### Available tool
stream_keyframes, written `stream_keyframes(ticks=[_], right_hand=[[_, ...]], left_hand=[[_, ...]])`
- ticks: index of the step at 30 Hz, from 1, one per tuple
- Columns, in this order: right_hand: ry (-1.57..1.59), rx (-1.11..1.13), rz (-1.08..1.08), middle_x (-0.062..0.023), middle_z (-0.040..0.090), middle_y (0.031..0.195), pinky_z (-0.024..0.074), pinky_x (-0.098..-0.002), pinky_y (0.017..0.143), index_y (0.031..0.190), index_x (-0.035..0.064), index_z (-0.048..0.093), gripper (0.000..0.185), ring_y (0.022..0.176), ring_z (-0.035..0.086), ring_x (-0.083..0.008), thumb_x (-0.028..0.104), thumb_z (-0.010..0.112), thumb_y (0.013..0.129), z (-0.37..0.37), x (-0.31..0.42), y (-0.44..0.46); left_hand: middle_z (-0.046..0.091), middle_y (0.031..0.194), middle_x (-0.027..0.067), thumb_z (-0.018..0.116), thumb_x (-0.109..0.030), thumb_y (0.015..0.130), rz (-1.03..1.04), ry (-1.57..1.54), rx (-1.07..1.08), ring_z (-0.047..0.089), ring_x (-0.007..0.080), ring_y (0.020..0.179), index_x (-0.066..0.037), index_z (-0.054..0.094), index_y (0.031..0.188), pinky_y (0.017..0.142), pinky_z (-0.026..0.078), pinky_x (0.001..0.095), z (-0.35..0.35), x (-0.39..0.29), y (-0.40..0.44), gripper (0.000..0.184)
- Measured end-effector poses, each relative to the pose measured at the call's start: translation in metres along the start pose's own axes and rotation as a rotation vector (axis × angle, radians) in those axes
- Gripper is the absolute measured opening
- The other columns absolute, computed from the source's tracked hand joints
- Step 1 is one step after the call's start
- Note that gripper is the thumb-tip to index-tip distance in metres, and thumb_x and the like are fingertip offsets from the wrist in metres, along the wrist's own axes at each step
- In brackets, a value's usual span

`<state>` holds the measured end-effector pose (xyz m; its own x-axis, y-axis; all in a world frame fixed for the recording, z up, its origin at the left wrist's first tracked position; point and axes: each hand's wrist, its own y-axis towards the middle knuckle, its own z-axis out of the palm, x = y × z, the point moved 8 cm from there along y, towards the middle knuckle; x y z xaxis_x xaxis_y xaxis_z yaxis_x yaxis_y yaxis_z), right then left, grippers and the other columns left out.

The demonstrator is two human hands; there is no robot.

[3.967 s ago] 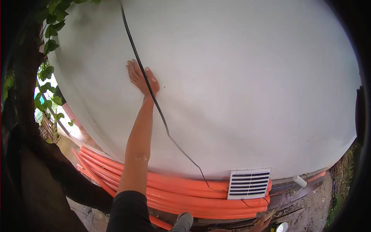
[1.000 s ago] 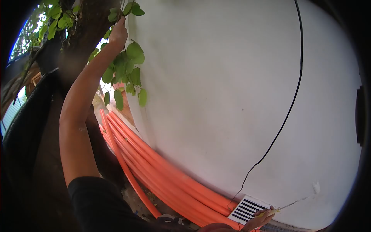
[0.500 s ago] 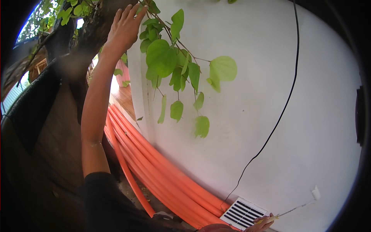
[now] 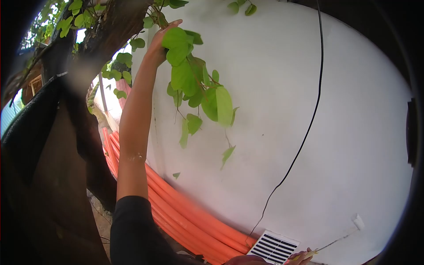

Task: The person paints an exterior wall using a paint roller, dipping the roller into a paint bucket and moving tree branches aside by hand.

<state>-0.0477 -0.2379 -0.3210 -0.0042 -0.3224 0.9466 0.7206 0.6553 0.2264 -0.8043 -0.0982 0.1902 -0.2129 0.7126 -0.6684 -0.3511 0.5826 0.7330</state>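
Left hand (image 4: 160, 43) up among the leaves, right hand (image 4: 302, 257) on a paint roller (image 4: 358, 222).
In the head view, the leafy branch (image 4: 184, 78) hung in front of the white wall (image 4: 265, 88); if it slipped or swung back, its leaves could have smeared any wet paint there, and the loose black cable (image 4: 312, 119) could have caught the roller on a sideways sweep. The left fingers were partly hidden by leaves, so how far they were spread, or whether they gripped the stem, could not be told. The right fingers were wrapped around the roller's handle, beside the vent (image 4: 274, 247) at lower right.
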Motion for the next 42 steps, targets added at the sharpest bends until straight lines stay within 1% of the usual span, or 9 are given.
stream_keyframes(ticks=[2,10,13,16,29,35,36,39,42], right_hand=[[-0.030,-0.020,0.031,-0.0064,0.052,0.087,0.0425,-0.0303,0.060,0.132,-0.0036,0.052,0.062,0.069,0.048,-0.0150,0.053,0.040,0.108,0.008,0.007,-0.007],[-0.071,-0.018,0.081,-0.0102,0.058,0.090,0.0445,-0.0326,0.060,0.130,-0.0045,0.054,0.058,0.074,0.052,-0.0164,0.048,0.044,0.108,0.030,-0.010,-0.004],[-0.511,-0.060,-0.446,-0.0115,0.060,0.092,0.0456,-0.0331,0.061,0.131,-0.0050,0.056,0.063,0.074,0.053,-0.0182,0.051,0.043,0.107,0.037,0.001,-0.012],[-0.225,-0.002,0.015,-0.0087,0.058,0.085,0.0442,-0.0326,0.060,0.132,-0.0054,0.056,0.066,0.072,0.052,-0.0175,0.054,0.042,0.108,0.031,-0.012,0.000],[0.024,0.103,0.016,-0.0014,0.048,0.074,0.0356,-0.0281,0.050,0.134,-0.0023,0.051,0.060,0.060,0.044,-0.0108,0.051,0.042,0.108,0.018,-0.034,0.026],[-0.064,-0.106,0.148,-0.0117,0.063,0.095,0.0497,-0.0298,0.059,0.139,0.0001,0.051,0.054,0.077,0.058,-0.0179,0.044,0.044,0.109,-0.015,-0.071,0.039],[0.452,-0.133,0.238,-0.0140,0.065,0.101,0.0542,-0.0329,0.065,0.136,-0.0006,0.055,0.053,0.084,0.060,-0.0199,0.043,0.044,0.109,-0.004,-0.057,0.021],[0.039,-0.053,0.070,-0.0114,0.063,0.091,0.0518,-0.0341,0.062,0.137,-0.0035,0.052,0.058,0.077,0.059,-0.0193,0.046,0.044,0.108,0.006,-0.037,0.026],[-0.101,-0.001,0.033,-0.0081,0.059,0.081,0.0473,-0.0345,0.058,0.139,-0.0041,0.050,0.060,0.069,0.055,-0.0185,0.047,0.044,0.108,0.026,-0.014,0.027]], left_hand=[[0.068,0.095,0.0065,0.063,-0.040,0.100,-0.010,0.041,-0.013,0.063,0.0174,0.084,-0.006,0.064,0.125,0.073,0.055,0.0342,-0.056,0.034,0.023,0.043],[0.073,0.097,0.0235,0.048,-0.029,0.104,0.234,1.998,-0.317,0.069,0.0480,0.094,-0.007,0.056,0.113,0.078,0.052,0.0606,-0.151,-0.110,-0.015,0.025],[0.073,0.097,0.0220,0.048,-0.028,0.104,0.290,1.913,-0.397,0.069,0.0476,0.094,-0.008,0.051,0.112,0.079,0.053,0.0609,-0.143,-0.085,-0.025,0.022],[0.073,0.097,0.0223,0.053,-0.034,0.102,0.311,1.795,-0.469,0.069,0.0470,0.095,-0.010,0.053,0.113,0.079,0.052,0.0597,-0.126,-0.088,-0.037,0.027],[0.072,0.109,0.0261,0.067,-0.049,0.090,0.128,1.579,-0.525,0.067,0.0481,0.104,-0.008,0.046,0.130,0.092,0.049,0.0584,-0.061,-0.103,-0.053,0.061],[0.071,0.116,0.0251,0.058,-0.060,0.093,0.544,1.789,-0.672,0.068,0.0460,0.106,-0.004,0.056,0.136,0.095,0.049,0.0542,0.022,-0.162,-0.063,0.070],[0.072,0.109,0.0189,0.054,-0.057,0.098,0.562,1.580,-0.516,0.069,0.0373,0.097,-0.001,0.058,0.133,0.088,0.051,0.0470,0.046,-0.172,-0.055,0.065],[0.071,0.123,0.0110,0.053,-0.035,0.098,0.368,0.743,-0.082,0.068,0.0301,0.111,-0.005,0.066,0.128,0.094,0.052,0.0409,0.081,-0.163,0.031,0.044],[0.067,0.121,0.0132,0.052,-0.034,0.100,0.278,0.579,-0.123,0.063,0.0279,0.111,-0.001,0.064,0.125,0.092,0.052,0.0381,0.081,-0.149,0.125,0.043]])
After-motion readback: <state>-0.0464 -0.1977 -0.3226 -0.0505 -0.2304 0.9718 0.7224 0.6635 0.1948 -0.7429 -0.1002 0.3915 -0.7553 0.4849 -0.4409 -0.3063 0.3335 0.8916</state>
